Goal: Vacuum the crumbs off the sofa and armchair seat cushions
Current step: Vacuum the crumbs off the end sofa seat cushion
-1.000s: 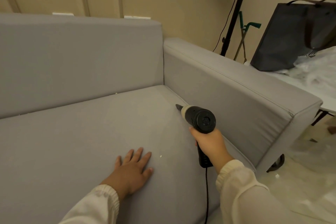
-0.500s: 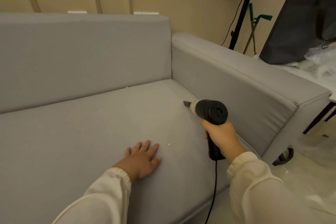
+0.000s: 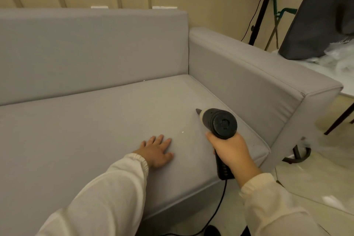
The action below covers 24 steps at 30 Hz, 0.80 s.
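A grey sofa seat cushion (image 3: 95, 130) fills the middle of the view. My right hand (image 3: 231, 151) grips the handle of a black handheld vacuum (image 3: 220, 122), whose pointed nozzle touches the cushion near the right armrest (image 3: 258, 82). My left hand (image 3: 157, 149) rests flat on the cushion, fingers spread. One small white crumb (image 3: 182, 132) lies between the two hands. Another speck (image 3: 144, 80) sits at the seam under the backrest.
The vacuum's black cord (image 3: 216, 210) hangs from the handle down to the floor. Right of the armrest stand a black tripod pole (image 3: 262, 5), a dark bag (image 3: 316, 23) and crumpled clear plastic (image 3: 339, 57) on a white table. A sofa leg (image 3: 298, 154) shows below.
The view has shifted right and slightly down, so the sofa appears further left. The vacuum has drawn a little toward the cushion's front. My left hand stays flat on the cushion.
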Tool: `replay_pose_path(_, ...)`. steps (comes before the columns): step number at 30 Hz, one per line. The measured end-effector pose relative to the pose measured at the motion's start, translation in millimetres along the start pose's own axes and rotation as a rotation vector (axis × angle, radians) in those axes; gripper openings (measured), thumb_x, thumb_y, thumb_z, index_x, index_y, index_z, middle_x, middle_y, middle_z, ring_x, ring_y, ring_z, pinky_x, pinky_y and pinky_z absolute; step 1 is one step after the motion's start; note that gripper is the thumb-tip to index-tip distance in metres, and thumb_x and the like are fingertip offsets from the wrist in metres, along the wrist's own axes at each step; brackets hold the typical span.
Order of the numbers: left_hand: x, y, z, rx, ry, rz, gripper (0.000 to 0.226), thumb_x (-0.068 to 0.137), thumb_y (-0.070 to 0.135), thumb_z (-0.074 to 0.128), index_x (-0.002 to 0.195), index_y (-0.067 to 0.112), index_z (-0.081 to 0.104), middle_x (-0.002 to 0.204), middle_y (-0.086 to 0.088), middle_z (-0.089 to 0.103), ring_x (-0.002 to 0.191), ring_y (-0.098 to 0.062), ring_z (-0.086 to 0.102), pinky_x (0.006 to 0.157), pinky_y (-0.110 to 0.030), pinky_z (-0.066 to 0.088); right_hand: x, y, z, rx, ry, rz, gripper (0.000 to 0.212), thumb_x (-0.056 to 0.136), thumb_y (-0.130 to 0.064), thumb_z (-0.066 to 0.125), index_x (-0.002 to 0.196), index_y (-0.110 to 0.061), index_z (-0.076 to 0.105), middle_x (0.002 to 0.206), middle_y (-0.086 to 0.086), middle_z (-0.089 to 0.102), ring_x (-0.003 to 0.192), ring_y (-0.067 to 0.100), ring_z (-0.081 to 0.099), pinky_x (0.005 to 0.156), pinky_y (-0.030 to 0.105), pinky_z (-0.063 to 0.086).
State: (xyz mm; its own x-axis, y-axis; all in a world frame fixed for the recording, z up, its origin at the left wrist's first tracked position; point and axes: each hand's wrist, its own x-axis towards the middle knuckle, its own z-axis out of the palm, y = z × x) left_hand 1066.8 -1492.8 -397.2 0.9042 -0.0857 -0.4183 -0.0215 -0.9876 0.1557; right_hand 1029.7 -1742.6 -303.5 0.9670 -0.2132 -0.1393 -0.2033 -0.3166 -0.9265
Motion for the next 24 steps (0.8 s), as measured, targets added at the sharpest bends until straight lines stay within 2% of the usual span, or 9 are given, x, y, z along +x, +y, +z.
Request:
replay_pose_path(4,-18,9,1,0.017,-0.037,-0.005,0.075,0.102,0.068,0.030,0.165,0.041,0.000,0.175,0.003,-0.007,0.160,-0.027,-0.005,0.127,-0.054,0.003,-36,4,-7,0.037,-0.027,0.007,0.024,0.081,-0.038,0.083,0.086,-0.016,0.074,0.072,0.009,0.075,0.072,0.030,0.075,0.073,0.043,0.063)
replay_pose_path(8,-37,14,1,0.033,-0.055,-0.020,0.075,0.103,0.067,0.032,0.166,0.039,0.001,0.175,0.002,-0.006,0.160,-0.028,-0.003,0.127,-0.055,0.006,-65,5,-17,0.083,-0.042,0.012,0.021,0.084,-0.030,0.081,0.088,-0.010,0.074,0.076,0.015,0.074,0.063,0.022,0.071,0.070,0.041,0.062)
replay_pose_path(11,-47,17,2,0.017,-0.071,-0.029,0.075,0.103,0.064,0.034,0.166,0.039,0.001,0.175,0.002,-0.006,0.160,-0.028,-0.002,0.127,-0.056,0.007,-82,6,-23,0.118,-0.057,0.029,0.020,0.085,-0.026,0.080,0.091,-0.007,0.074,0.069,0.009,0.070,0.061,0.020,0.069,0.070,0.040,0.062)
replay_pose_path(14,-55,19,5,0.011,-0.093,-0.051,0.075,0.102,0.066,0.033,0.165,0.040,0.000,0.175,0.003,-0.006,0.160,-0.030,-0.003,0.126,-0.060,0.009,-96,8,-26,0.129,-0.073,0.028,0.019,0.086,-0.022,0.079,0.093,-0.005,0.074,0.071,0.010,0.069,0.061,0.020,0.069,0.069,0.038,0.062)
replay_pose_path(18,-64,23,13,0.032,-0.130,-0.068,0.076,0.101,0.069,0.032,0.165,0.042,0.000,0.175,0.002,-0.008,0.160,-0.032,-0.006,0.127,-0.058,0.008,-109,14,-30,0.099,-0.083,0.009,0.019,0.086,-0.025,0.080,0.087,-0.007,0.074,0.075,0.018,0.072,0.062,0.019,0.070,0.070,0.038,0.061)
replay_pose_path(20,-69,23,15,0.049,-0.132,-0.074,0.077,0.101,0.069,0.033,0.165,0.042,0.000,0.175,0.002,-0.008,0.160,-0.032,-0.006,0.127,-0.058,0.008,-113,16,-31,0.069,-0.094,-0.007,0.021,0.086,-0.027,0.079,0.083,-0.007,0.073,0.077,0.017,0.074,0.063,0.020,0.070,0.068,0.034,0.058)
replay_pose_path(24,-76,19,17,0.055,-0.146,-0.084,0.078,0.101,0.069,0.034,0.165,0.042,-0.001,0.174,0.002,-0.009,0.160,-0.032,-0.005,0.127,-0.057,0.007,-118,18,-31,0.038,-0.117,-0.026,0.023,0.086,-0.030,0.078,0.081,-0.008,0.073,0.075,0.015,0.075,0.067,0.024,0.070,0.069,0.034,0.057)
